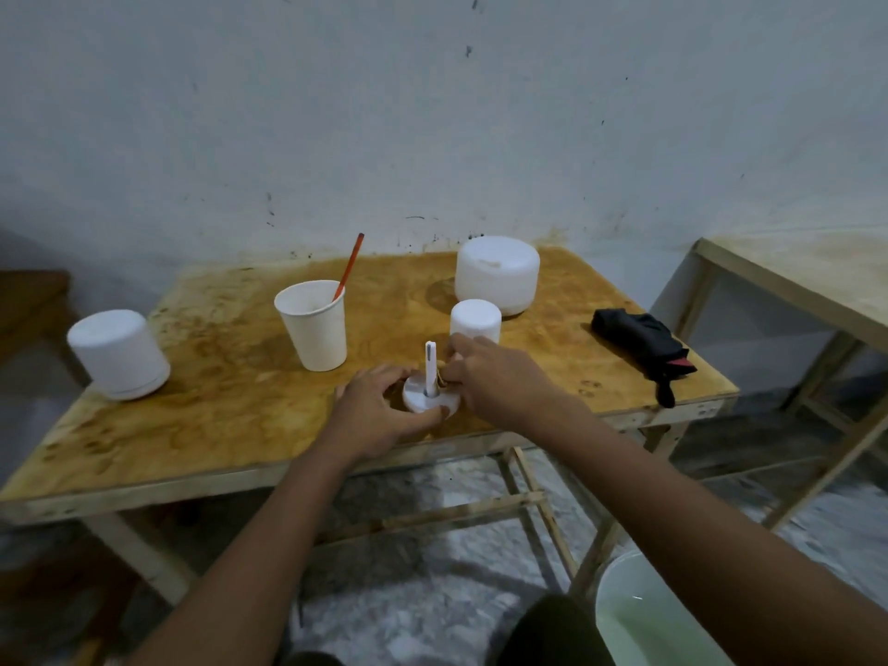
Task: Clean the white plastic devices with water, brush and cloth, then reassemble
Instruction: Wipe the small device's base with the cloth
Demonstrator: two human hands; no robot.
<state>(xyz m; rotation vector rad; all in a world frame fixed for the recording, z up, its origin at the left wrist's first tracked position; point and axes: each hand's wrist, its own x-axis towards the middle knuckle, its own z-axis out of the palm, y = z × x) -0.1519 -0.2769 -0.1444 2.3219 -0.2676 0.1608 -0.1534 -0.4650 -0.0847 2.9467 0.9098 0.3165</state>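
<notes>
A small white round base (423,402) with an upright white stem (430,366) stands near the table's front edge. My left hand (379,410) grips the base's rim from the left. My right hand (495,377) pinches something small and tan against the stem from the right; what it is I cannot tell. Behind my right hand stands a small white cylinder (475,320), and a wide white dome housing (498,272) sits further back. Another white housing (119,353) rests at the table's left edge. A paper cup (314,325) holds an orange-handled brush (350,266).
The stained wooden table (230,425) stands against a white wall. A folded black cloth (641,341) lies at its right side. A white basin of water (648,617) sits on the floor at lower right. A second wooden table (793,276) stands to the right.
</notes>
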